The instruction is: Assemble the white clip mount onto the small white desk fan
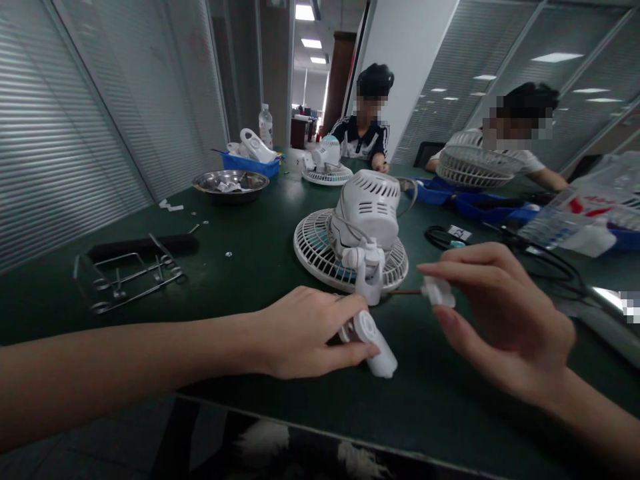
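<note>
A small white fan (357, 233) lies face down on the dark green table (260, 227), its motor housing and neck joint pointing up toward me. My left hand (305, 333) rests on the table in front of it, fingers closed around a white cylindrical plastic part (375, 343). My right hand (500, 313) hovers to the right of the fan's neck and pinches a small white plastic piece (439, 291) between thumb and forefinger. A thin brown wire runs from that piece toward the fan's base.
A wire bracket (127, 277) and a black bar (145, 247) lie at left with loose screws nearby. A steel bowl (230, 183), blue trays (250, 163) and another fan (327, 163) sit farther back. Two people sit across the table. Black cables (525, 247) and a plastic bottle (565, 217) lie at right.
</note>
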`<state>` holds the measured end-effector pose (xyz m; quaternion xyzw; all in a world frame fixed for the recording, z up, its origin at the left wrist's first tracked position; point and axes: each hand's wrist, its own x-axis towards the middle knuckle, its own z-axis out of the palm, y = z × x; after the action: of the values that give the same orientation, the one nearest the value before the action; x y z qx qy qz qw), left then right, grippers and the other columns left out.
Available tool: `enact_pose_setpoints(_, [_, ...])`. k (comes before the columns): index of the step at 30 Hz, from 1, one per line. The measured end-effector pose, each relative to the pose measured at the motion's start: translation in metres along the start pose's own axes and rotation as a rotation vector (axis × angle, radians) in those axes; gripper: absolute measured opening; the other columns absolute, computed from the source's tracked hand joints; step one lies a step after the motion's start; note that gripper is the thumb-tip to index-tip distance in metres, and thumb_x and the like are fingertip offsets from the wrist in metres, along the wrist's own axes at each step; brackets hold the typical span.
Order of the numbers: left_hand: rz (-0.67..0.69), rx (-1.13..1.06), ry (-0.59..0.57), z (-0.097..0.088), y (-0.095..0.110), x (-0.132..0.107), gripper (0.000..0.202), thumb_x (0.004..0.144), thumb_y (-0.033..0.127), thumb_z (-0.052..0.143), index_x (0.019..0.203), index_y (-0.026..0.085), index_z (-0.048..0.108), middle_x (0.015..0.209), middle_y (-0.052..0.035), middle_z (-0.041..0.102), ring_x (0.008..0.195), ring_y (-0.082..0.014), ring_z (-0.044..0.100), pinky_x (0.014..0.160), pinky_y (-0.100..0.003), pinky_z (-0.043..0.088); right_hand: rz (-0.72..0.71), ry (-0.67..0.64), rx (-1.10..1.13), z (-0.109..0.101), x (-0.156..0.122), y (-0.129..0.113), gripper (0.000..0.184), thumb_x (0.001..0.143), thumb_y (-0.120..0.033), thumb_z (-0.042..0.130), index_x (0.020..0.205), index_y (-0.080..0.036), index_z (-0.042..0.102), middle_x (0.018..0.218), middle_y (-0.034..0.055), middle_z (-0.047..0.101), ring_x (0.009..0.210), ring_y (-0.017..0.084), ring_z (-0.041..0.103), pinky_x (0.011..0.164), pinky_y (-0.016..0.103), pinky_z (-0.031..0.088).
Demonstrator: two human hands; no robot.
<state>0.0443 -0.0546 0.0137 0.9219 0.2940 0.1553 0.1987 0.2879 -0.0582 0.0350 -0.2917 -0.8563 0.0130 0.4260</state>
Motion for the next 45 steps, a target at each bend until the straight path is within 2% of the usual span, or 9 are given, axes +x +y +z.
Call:
enact_pose_setpoints(5, [0.079, -0.245, 0.15, -0.012, -0.006, -0.004, 0.015, 0.084, 0.03, 0.054, 0.082, 0.017, 0.049, 0.069, 0.003, 0.05, 0.057, -0.0098, 0.046, 0.055, -0.022, 0.038, -0.041, -0.087, 0.01, -0.008, 0.003, 0.019, 0.023, 0.082, -0.017, 0.063, 0.104, -0.021, 0.062, 0.089, 0.0042, 0.059, 0.076, 0.017, 0.057, 0.064, 0.03, 0.047])
enact_pose_setpoints(13, [0.048, -0.509, -0.109, -0.029, -0.028, 0.001, 0.021, 0.081, 0.035, 0.052, 0.074, 0.015, 0.052, 0.068, 0.0022, 0.048, 0.06, -0.0105, 0.044, 0.056, -0.023, 0.037, -0.075, -0.473, 0.18, 0.004, -0.003, 0.018, 0.013, 0.085, -0.02, 0.063, 0.097, -0.017, 0.058, 0.076, -0.0011, 0.058, 0.063, 0.009, 0.054, 0.057, 0.021, 0.042])
enact_pose_setpoints(17, [0.055, -0.365, -0.25, -0.033, -0.025, 0.003, 0.011, 0.076, 0.022, 0.054, 0.084, 0.014, 0.056, 0.076, 0.0009, 0.054, 0.067, -0.0121, 0.049, 0.062, -0.023, 0.041, -0.08, -0.61, 0.124, 0.008, -0.002, 0.01, 0.012, 0.087, -0.026, 0.06, 0.093, -0.016, 0.057, 0.075, -0.0007, 0.058, 0.062, 0.01, 0.054, 0.056, 0.022, 0.038])
enact_pose_setpoints(20, [0.091, -0.182, -0.256, -0.039, -0.025, 0.003, 0.012, 0.079, 0.021, 0.056, 0.089, 0.015, 0.057, 0.084, -0.0014, 0.059, 0.074, -0.0145, 0.054, 0.071, -0.025, 0.045, -0.044, -0.685, 0.076, 0.007, 0.0, 0.009, 0.013, 0.088, -0.028, 0.058, 0.094, -0.016, 0.057, 0.074, -0.001, 0.058, 0.062, 0.01, 0.054, 0.057, 0.023, 0.038])
enact_pose_setpoints(30, [0.083, 0.004, -0.283, -0.056, -0.028, 0.0, 0.023, 0.089, 0.027, 0.057, 0.109, 0.018, 0.061, 0.111, -0.0054, 0.065, 0.102, -0.019, 0.06, 0.094, -0.031, 0.044, -0.078, -0.701, -0.024, 0.007, 0.002, 0.013, 0.028, 0.095, -0.029, 0.051, 0.119, -0.016, 0.053, 0.088, 0.0026, 0.064, 0.072, 0.013, 0.06, 0.063, 0.026, 0.043])
enact_pose_setpoints(33, [0.094, 0.141, -0.234, -0.055, -0.02, -0.004, 0.023, 0.087, 0.025, 0.057, 0.109, 0.018, 0.062, 0.111, -0.0063, 0.065, 0.1, -0.0212, 0.061, 0.09, -0.034, 0.046, -0.204, -0.568, -0.086, 0.007, 0.001, 0.014, 0.022, 0.096, -0.024, 0.048, 0.115, -0.014, 0.055, 0.078, 0.0012, 0.061, 0.064, 0.011, 0.057, 0.057, 0.025, 0.042])
enact_pose_setpoints(38, [0.268, 0.24, -0.039, -0.033, -0.006, -0.009, 0.03, 0.087, 0.034, 0.058, 0.108, 0.014, 0.061, 0.11, -0.0102, 0.064, 0.097, -0.0236, 0.059, 0.088, -0.036, 0.045, -0.674, -0.325, -0.446, -0.001, 0.015, 0.01, 0.018, 0.094, -0.013, 0.048, 0.104, -0.011, 0.063, 0.081, 0.0059, 0.067, 0.07, 0.016, 0.06, 0.062, 0.03, 0.048])
enact_pose_setpoints(41, [0.403, 0.284, -0.033, -0.016, 0.0, -0.009, 0.034, 0.087, 0.041, 0.058, 0.108, 0.014, 0.061, 0.104, -0.0099, 0.065, 0.091, -0.0233, 0.059, 0.082, -0.036, 0.045, -0.884, -0.338, -0.555, 0.0, 0.033, 0.004, 0.027, 0.096, -0.011, 0.04, 0.104, -0.011, 0.066, 0.1, 0.0083, 0.07, 0.09, 0.019, 0.064, 0.082, 0.035, 0.05])
enact_pose_setpoints(45, [0.351, 0.336, -0.015, -0.005, 0.0, -0.008, 0.016, 0.093, 0.029, 0.051, 0.093, 0.016, 0.06, 0.093, -0.006, 0.066, 0.086, -0.0196, 0.059, 0.087, -0.034, 0.041, -0.989, -0.449, -0.552, 0.019, 0.057, 0.001, 0.029, 0.096, -0.011, 0.038, 0.11, -0.009, 0.064, 0.116, 0.01, 0.067, 0.108, 0.022, 0.059, 0.097, 0.036, 0.044])
